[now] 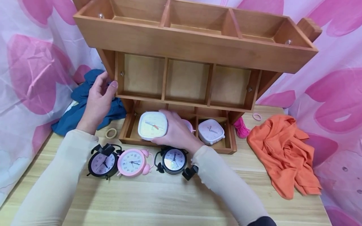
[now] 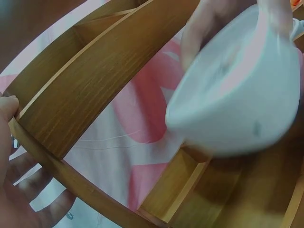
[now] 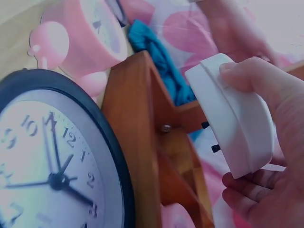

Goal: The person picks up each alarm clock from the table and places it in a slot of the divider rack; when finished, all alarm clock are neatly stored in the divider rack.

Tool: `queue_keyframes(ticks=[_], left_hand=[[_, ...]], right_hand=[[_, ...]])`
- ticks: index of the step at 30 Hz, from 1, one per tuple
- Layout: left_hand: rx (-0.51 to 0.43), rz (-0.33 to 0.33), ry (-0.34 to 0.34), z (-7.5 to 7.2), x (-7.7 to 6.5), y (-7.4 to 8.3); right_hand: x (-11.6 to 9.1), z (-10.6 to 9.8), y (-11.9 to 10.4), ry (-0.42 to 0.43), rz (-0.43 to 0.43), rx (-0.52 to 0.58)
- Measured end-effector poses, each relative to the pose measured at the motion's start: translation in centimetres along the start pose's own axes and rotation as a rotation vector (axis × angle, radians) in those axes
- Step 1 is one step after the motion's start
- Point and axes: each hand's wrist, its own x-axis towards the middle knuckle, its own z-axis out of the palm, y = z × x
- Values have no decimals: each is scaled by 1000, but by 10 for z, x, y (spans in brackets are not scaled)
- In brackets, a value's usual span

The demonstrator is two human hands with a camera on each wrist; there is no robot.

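My right hand (image 1: 179,130) grips a white square alarm clock (image 1: 152,125) by its edges, dial up, over the left part of the lowest tier of the wooden rack (image 1: 192,40). In the right wrist view, thumb and fingers clasp the white clock (image 3: 237,114) from opposite sides, small black knobs on its back. My left hand (image 1: 97,100) is at the rack's left side. In the left wrist view, the left hand's fingers (image 2: 35,183) lie straight along the wooden side. Another white clock (image 1: 211,131) sits in the lowest tier's right compartment; a pink one (image 1: 187,125) is mostly hidden behind my right hand.
Before the rack stand a black twin-bell clock (image 1: 103,164), a pink twin-bell clock (image 1: 131,162) and another black one (image 1: 174,160). Blue cloth (image 1: 80,108) and a wooden ring (image 1: 111,133) lie left; orange cloth (image 1: 282,153), pink cord (image 1: 241,128) and a pink ring (image 1: 257,116) lie right.
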Motion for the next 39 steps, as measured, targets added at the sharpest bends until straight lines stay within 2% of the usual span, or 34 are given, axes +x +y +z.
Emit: queue_keyframes(ticks=[4,7,13,19,27,36,39], left_hand=[[2,3,3,1,0,0],[6,-1,5,0,0,0],[8,-7,3,1,0,0],[-6,4,3,2,0,0],[-16,5,-4,2,1,1],[-3,-8,3,1,1,2],[6,-15,6,1,0,1]], right_hand=[[20,14,-3,-62,-9,-66],[33,22,-5,-76,-12,-148],[48,37,-5,-117,21,-249],[52,45,-3,-160,28,-339],[58,44,-2,-218,109,-289],[61,46,-11,-232,143,-412],[59,45,-14,-252,154,-414]])
